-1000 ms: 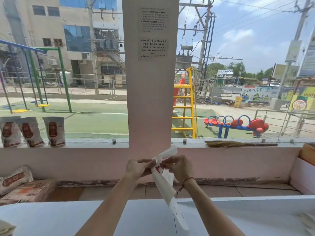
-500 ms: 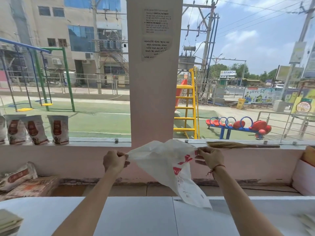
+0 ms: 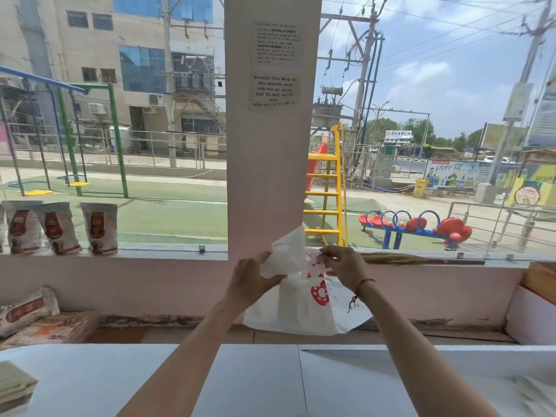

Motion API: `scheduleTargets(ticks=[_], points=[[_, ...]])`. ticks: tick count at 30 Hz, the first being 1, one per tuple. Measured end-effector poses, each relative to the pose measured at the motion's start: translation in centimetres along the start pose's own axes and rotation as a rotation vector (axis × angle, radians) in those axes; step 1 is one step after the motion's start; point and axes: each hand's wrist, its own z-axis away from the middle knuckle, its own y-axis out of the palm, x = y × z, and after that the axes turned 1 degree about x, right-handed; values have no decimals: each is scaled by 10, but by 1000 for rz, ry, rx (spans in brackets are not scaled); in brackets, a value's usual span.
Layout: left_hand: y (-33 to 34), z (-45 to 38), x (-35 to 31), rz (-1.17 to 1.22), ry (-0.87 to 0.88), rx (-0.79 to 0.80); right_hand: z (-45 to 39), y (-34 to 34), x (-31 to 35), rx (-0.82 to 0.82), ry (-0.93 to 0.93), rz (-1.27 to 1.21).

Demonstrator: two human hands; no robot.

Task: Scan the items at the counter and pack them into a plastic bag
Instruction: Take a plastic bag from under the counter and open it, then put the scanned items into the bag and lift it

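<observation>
A white plastic bag (image 3: 301, 308) with red print hangs in the air above the white counter (image 3: 240, 383), in front of the pink pillar. My left hand (image 3: 249, 278) pinches the bag's top on the left side. My right hand (image 3: 343, 266) pinches the top on the right, fingers at the mouth of the bag. Both hands are close together at chest height. The bag's lower part fans out below them, clear of the counter.
Three standing pouches (image 3: 60, 227) line the window ledge at left. More packets (image 3: 27, 311) lie on a low shelf below them. A broom (image 3: 415, 260) rests on the ledge at right. Boxes (image 3: 538, 296) sit at far right, and a pale object (image 3: 15, 389) at the counter's left edge.
The bag went from a folded strip to spread wide between my hands. Now my hands have come back together at its top, with the bag hanging fuller below.
</observation>
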Motion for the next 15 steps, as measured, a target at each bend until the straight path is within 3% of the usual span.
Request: scheduleTargets(ticks=[3, 5, 6, 8, 11, 13, 15], points=[[5, -4, -10, 116, -40, 120, 6, 1, 4, -131, -109, 267], [10, -7, -16, 266, -74, 159, 13, 10, 9, -285, -245, 315], [11, -7, -18, 362, -110, 170, 19, 15, 12, -284, -335, 303], [10, -5, -15, 523, -235, 193, 33, 28, 13, -24, -404, 302], [2, 13, -4, 704, -367, 247, 55, 41, -4, 654, -33, 767], [-11, 27, 3, 745, -388, 302, 64, 44, -33, 762, 185, 1091], [-24, 39, 13, 704, -434, 410, 68, 47, -57, 639, 209, 1216]])
